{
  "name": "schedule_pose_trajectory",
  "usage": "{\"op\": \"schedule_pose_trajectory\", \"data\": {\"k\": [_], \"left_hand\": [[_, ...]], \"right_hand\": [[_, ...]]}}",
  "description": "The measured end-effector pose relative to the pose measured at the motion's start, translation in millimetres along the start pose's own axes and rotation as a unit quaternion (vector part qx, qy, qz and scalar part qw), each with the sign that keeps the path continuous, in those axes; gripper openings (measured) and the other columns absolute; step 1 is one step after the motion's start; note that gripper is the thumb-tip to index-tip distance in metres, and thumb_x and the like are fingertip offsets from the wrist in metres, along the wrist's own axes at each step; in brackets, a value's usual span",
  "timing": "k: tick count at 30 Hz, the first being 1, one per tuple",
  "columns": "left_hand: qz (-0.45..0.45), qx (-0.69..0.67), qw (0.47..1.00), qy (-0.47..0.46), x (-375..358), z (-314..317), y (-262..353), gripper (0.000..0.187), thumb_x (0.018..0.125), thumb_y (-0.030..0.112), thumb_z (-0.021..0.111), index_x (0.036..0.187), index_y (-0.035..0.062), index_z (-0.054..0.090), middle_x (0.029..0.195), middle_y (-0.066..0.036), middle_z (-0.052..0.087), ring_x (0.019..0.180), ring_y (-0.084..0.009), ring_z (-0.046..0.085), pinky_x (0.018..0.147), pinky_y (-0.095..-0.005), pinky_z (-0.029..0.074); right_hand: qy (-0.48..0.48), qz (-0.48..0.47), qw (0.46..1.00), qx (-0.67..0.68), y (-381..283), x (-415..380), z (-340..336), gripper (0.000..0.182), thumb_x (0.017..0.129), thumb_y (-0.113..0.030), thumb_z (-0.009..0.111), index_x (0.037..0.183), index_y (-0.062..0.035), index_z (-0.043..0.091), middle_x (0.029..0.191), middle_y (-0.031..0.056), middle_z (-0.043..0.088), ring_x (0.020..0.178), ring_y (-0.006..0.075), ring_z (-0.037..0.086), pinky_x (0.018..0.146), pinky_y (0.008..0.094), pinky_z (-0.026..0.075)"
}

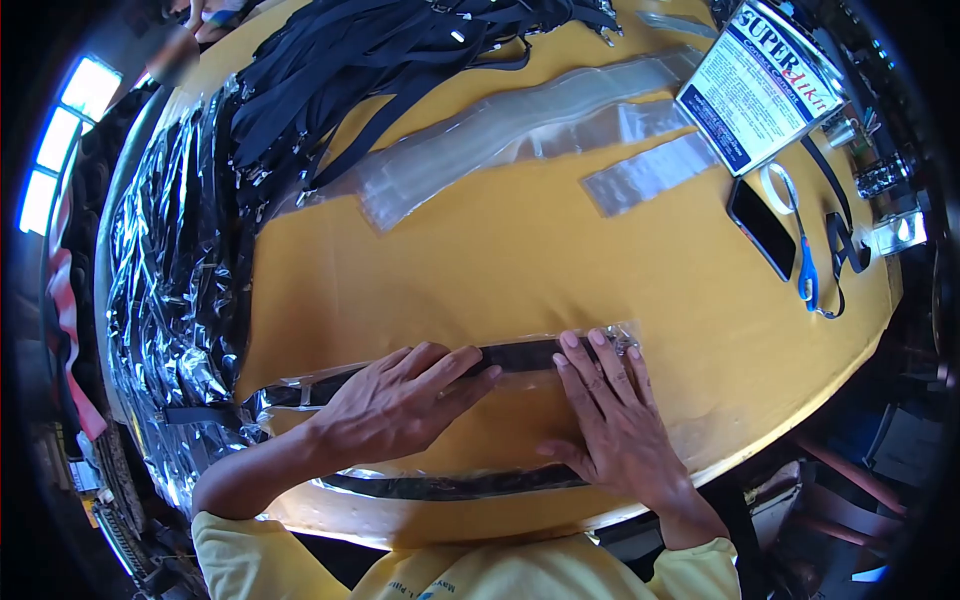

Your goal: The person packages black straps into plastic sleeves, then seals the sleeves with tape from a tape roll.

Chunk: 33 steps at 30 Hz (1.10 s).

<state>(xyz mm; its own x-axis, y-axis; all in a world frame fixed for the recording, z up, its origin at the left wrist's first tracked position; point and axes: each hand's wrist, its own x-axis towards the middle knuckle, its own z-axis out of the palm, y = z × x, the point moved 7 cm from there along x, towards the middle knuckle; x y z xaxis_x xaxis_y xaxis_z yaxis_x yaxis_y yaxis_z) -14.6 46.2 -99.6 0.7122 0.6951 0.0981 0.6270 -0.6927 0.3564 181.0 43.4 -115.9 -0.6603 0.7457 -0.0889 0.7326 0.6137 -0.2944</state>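
A black strap in a clear plastic sleeve [520,357] lies crosswise on the yellow table [480,270]. My left hand [395,400] is closed over its middle-left part, thumb and fingers together on the strap. Flat on the sleeve's right end rests my right hand [615,410], with its fingers stretched out and its thumb apart. Nearer my body, a second black strap in clear plastic [460,486] runs along the table's front edge.
Wrapped straps [175,270] cover the left side, with loose black straps [400,60] at the back. Clear sleeves [480,120] lie behind my hands. At right are a labelled tin [755,85], a phone [762,228], a tape roll [778,188] and blue scissors [808,280]. A person's hand [205,15] shows top left.
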Motion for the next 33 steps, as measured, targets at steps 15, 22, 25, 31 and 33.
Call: {"op": "schedule_pose_trajectory", "data": {"k": [15, 22, 25, 31, 33], "left_hand": [[-0.02, 0.029, 0.999, -0.027, 8, -5, 5, 0.047, 0.081, 0.006, 0.071, 0.127, 0.0072, 0.068, 0.121, -0.013, 0.058, 0.095, -0.0267, 0.062, 0.083, -0.0385, 0.056], [-0.026, 0.041, 0.999, 0.006, 14, -12, 14, 0.04, 0.081, 0.002, 0.071, 0.12, 0.0093, 0.072, 0.115, -0.013, 0.062, 0.092, -0.0299, 0.064, 0.082, -0.0408, 0.056], [0.002, 0.069, 0.998, 0.015, 12, -10, 14, 0.042, 0.077, 0.006, 0.074, 0.118, 0.0112, 0.073, 0.115, -0.015, 0.062, 0.091, -0.0343, 0.064, 0.082, -0.0447, 0.055], [0.056, 0.081, 0.995, 0.029, 19, -23, 29, 0.043, 0.086, -0.001, 0.066, 0.128, 0.012, 0.069, 0.108, -0.018, 0.066, 0.087, -0.0368, 0.063, 0.073, -0.0478, 0.051], [0.016, 0.03, 0.999, 0.007, 19, -19, 22, 0.044, 0.087, -0.002, 0.066, 0.128, 0.0122, 0.068, 0.101, -0.017, 0.064, 0.084, -0.0365, 0.062, 0.071, -0.0484, 0.05]], "right_hand": [[0.087, 0.108, 0.99, 0.013, 44, -40, -38, 0.078, 0.096, -0.056, 0.06, 0.148, 0.0002, 0.047, 0.164, 0.0123, 0.034, 0.155, 0.0333, 0.025, 0.122, 0.0586, 0.019], [0.256, 0.302, 0.917, -0.052, 129, -115, -82, 0.061, 0.091, -0.034, 0.075, 0.138, 0.0008, 0.057, 0.149, 0.017, 0.053, 0.143, 0.0375, 0.045, 0.116, 0.0559, 0.034], [0.424, 0.378, 0.823, 0.015, 176, -174, -100, 0.044, 0.092, -0.025, 0.075, 0.127, 0.0001, 0.065, 0.131, 0.02, 0.066, 0.124, 0.0359, 0.062, 0.103, 0.0456, 0.049], [0.627, 0.497, 0.59, 0.106, 314, -305, -76, 0.024, 0.091, -0.013, 0.068, 0.11, 0.0011, 0.072, 0.094, 0.0131, 0.076, 0.092, 0.0223, 0.074, 0.087, 0.0339, 0.056], [0.685, 0.479, 0.531, 0.138, 383, -354, -54, 0.02, 0.091, -0.01, 0.067, 0.105, 0.0019, 0.073, 0.088, 0.008, 0.075, 0.08, 0.015, 0.071, 0.077, 0.0319, 0.056]]}}
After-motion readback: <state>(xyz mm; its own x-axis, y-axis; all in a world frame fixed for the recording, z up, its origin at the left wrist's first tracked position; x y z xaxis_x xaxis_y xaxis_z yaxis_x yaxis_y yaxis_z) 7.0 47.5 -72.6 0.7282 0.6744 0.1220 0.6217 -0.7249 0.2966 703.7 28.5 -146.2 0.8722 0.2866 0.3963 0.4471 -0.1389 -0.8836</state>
